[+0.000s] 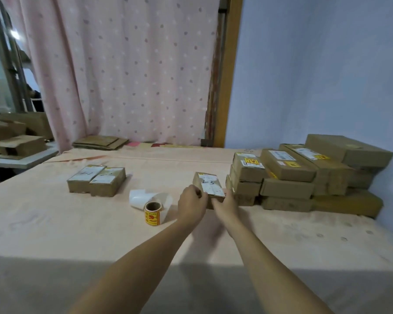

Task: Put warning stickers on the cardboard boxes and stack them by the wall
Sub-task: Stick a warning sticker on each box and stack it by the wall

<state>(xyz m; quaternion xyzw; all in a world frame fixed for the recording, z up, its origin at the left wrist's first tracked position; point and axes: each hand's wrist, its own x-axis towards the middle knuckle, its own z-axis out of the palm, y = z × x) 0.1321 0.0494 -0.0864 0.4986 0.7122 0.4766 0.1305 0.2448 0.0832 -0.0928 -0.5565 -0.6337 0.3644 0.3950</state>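
A small cardboard box [208, 183] with a white label marked "2-3" sits mid-table, tilted slightly. My left hand [191, 203] grips its near left corner and my right hand [226, 203] holds its near right end. A roll of yellow and red warning stickers [153, 213] stands just left of my left hand, with white backing paper [145, 197] curling behind it. Two more labelled boxes [97, 180] lie side by side at the left. A stack of boxes [304, 175] with yellow stickers rests against the blue wall [327, 75] at the right.
The table is covered with a peach cloth [77, 234]. Flattened cardboard [100, 142] lies at the far edge below a pink dotted curtain [123, 64]. More brown boxes [16, 134] sit on a side table at the far left.
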